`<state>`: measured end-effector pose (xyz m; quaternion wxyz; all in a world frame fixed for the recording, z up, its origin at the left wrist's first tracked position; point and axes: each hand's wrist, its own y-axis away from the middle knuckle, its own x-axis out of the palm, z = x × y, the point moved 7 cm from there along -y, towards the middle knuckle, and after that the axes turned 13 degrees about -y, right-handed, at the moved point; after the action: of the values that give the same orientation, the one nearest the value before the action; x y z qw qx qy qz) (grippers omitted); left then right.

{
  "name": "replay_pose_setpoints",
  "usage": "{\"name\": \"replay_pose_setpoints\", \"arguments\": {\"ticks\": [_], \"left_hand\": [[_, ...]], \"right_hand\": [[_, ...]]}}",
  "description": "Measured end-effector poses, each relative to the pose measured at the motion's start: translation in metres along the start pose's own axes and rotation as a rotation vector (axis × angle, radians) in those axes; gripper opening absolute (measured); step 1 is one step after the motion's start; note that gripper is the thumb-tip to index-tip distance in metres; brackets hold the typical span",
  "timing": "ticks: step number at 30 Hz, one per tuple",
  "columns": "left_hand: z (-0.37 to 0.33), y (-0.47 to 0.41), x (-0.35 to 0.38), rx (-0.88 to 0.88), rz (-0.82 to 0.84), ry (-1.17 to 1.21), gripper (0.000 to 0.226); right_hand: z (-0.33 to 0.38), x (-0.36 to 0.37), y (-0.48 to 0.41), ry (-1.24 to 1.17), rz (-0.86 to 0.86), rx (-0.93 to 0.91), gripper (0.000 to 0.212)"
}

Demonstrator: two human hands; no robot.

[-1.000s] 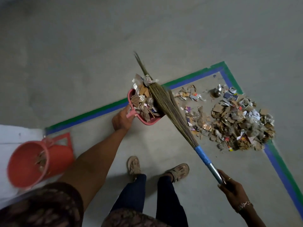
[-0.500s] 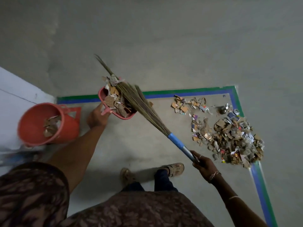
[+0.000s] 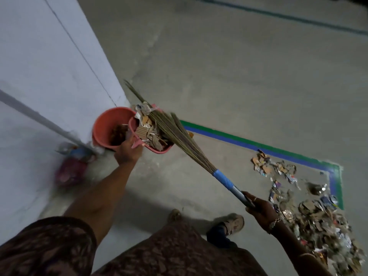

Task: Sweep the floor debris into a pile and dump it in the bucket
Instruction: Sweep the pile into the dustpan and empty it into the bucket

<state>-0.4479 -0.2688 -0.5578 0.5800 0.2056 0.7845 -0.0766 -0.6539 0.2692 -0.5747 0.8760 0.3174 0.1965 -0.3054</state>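
Observation:
My left hand (image 3: 128, 150) grips the handle of a pink dustpan (image 3: 159, 150) heaped with cardboard and paper scraps (image 3: 148, 132), held right beside the orange bucket (image 3: 105, 124) with its back edge over the rim. Some debris lies inside the bucket. My right hand (image 3: 259, 209) grips the blue-and-silver handle of a grass broom (image 3: 179, 138), whose bristles lie across the loaded dustpan. A large debris pile (image 3: 318, 222) lies on the floor at the lower right, with a smaller scatter (image 3: 266, 166) beyond it.
A white wall (image 3: 49, 66) with a corner stands at the left, and the bucket sits against it. A grey pipe (image 3: 39, 118) runs along the wall above a blurred pink object (image 3: 69, 174). Green-and-blue tape (image 3: 258, 148) marks the floor. My sandalled feet (image 3: 233, 224) are below.
My left hand carried the loaded dustpan leftwards from the tape area to the bucket's rim. The broom followed, still lying on the load, and the view turned towards the wall.

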Motion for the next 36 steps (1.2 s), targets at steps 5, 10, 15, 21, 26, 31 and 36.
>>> {"name": "replay_pose_setpoints", "arguments": {"ticks": [5,10,15,21,26,31,36], "left_hand": [[0.068,-0.019,-0.026,-0.122,-0.031,0.018,0.065],[0.127,-0.055,-0.035,-0.257,-0.048,0.038,0.07],[0.163,-0.087,-0.046,-0.359,0.004,-0.065,0.054],[0.197,-0.15,-0.051,-0.399,-0.03,-0.036,0.049],[0.215,-0.192,-0.054,-0.492,-0.073,-0.052,0.051],[0.23,-0.232,-0.035,-0.54,0.043,-0.099,0.042],[0.263,-0.27,-0.006,-0.601,0.114,-0.145,0.046]], "right_hand": [[0.051,0.04,-0.04,0.032,0.101,-0.029,0.066],[0.098,0.079,-0.089,0.027,0.177,-0.075,0.063],[0.135,0.106,-0.144,0.038,0.246,-0.088,0.062],[0.174,0.136,-0.23,0.073,0.31,-0.086,0.063],[0.215,0.162,-0.297,0.081,0.378,-0.067,0.065],[0.244,0.175,-0.341,0.127,0.373,-0.026,0.061],[0.262,0.194,-0.36,0.208,0.377,0.025,0.062]]}}
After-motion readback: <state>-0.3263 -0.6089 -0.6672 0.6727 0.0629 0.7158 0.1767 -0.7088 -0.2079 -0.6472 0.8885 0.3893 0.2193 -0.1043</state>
